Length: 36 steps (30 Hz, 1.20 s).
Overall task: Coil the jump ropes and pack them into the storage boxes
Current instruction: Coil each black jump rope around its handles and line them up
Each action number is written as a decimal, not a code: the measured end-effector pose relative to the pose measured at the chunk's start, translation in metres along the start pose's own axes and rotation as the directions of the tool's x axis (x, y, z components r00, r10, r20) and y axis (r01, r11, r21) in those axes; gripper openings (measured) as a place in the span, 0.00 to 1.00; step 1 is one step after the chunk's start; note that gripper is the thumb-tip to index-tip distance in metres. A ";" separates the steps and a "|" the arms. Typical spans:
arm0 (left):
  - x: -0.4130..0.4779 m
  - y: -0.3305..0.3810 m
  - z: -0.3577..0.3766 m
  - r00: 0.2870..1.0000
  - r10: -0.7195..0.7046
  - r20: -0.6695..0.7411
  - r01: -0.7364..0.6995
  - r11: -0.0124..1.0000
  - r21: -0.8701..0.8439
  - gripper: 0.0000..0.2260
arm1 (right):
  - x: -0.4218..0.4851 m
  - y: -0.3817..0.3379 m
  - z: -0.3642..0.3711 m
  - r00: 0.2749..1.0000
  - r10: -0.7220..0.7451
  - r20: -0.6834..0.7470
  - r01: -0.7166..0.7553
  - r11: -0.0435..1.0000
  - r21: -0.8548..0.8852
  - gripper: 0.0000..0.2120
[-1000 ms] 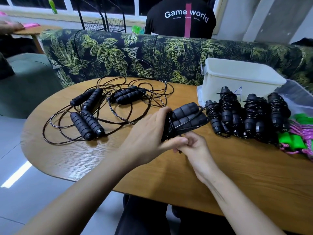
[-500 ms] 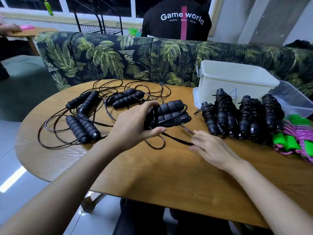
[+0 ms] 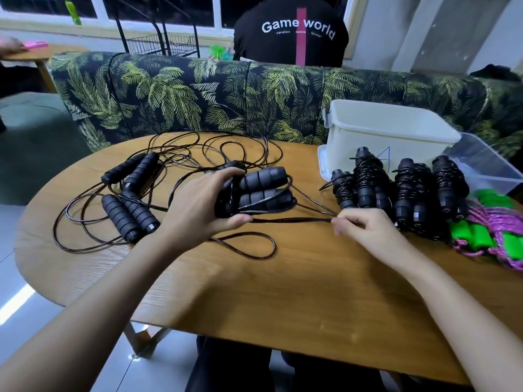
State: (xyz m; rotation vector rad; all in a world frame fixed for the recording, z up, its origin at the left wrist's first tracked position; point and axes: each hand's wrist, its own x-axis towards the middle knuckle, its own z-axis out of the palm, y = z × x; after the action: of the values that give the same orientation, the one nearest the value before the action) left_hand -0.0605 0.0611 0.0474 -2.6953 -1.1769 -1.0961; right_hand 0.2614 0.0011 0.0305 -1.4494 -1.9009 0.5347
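Observation:
My left hand [image 3: 202,206] grips a pair of black ribbed jump rope handles [image 3: 263,190] held side by side above the wooden table [image 3: 283,292]. My right hand [image 3: 365,229] pinches this rope's black cord [image 3: 291,220], stretched taut between both hands. A slack loop of the cord [image 3: 254,246] lies on the table below. Loose black jump ropes [image 3: 133,199] lie tangled at the left. Several coiled black ropes [image 3: 396,190] stand in a row at the right, in front of a white storage box [image 3: 387,137].
A clear plastic box [image 3: 486,168] sits at the far right, with a pink rope with green handles [image 3: 492,233] beside it. A leaf-patterned sofa [image 3: 198,94] runs behind the table. A person in a black shirt [image 3: 294,32] sits beyond it, back turned.
My right hand let go of the bundle, slid right along the cord and pulled it taut. My left hand kept the handles and shifted slightly left.

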 end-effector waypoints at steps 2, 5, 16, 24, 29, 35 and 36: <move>0.001 0.005 -0.003 0.994 0.109 0.013 -0.109 0.993 0.037 0.35 | 0.017 -0.005 0.001 0.997 0.057 -0.041 -0.062 0.989 -0.134 0.18; 0.001 0.020 -0.003 0.954 0.289 0.080 -0.295 0.951 0.087 0.38 | 0.044 -0.018 0.008 0.990 0.111 -0.090 -0.133 0.944 -0.301 0.15; -0.008 0.039 0.032 0.966 0.221 0.131 -0.255 0.887 0.386 0.46 | 0.054 -0.090 0.031 0.939 -0.142 -0.314 0.075 0.974 -0.216 0.12; -0.002 0.043 0.039 0.999 0.052 0.002 -0.046 0.873 0.486 0.44 | -0.004 -0.092 0.052 0.875 -0.286 -0.390 0.171 0.937 -0.304 0.16; 0.001 0.041 0.035 1.000 -0.015 0.012 0.006 0.842 0.539 0.42 | -0.029 -0.076 0.063 0.838 -0.413 -0.357 0.251 0.872 -0.420 0.14; 0.008 0.022 0.025 0.973 -0.229 0.025 0.203 0.906 0.372 0.48 | -0.050 -0.052 0.068 0.816 -0.497 -0.295 0.299 0.800 -0.520 0.14; 0.008 0.019 0.024 0.973 -0.228 0.025 0.205 0.912 0.356 0.48 | -0.053 -0.048 0.069 0.811 -0.510 -0.286 0.304 0.785 -0.540 0.14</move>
State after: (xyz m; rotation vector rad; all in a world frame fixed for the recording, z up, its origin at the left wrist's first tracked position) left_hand -0.0302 0.0592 0.0396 -2.3862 -1.5454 -0.7254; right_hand 0.1871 -0.0580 0.0015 -1.2184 -1.9734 -0.4634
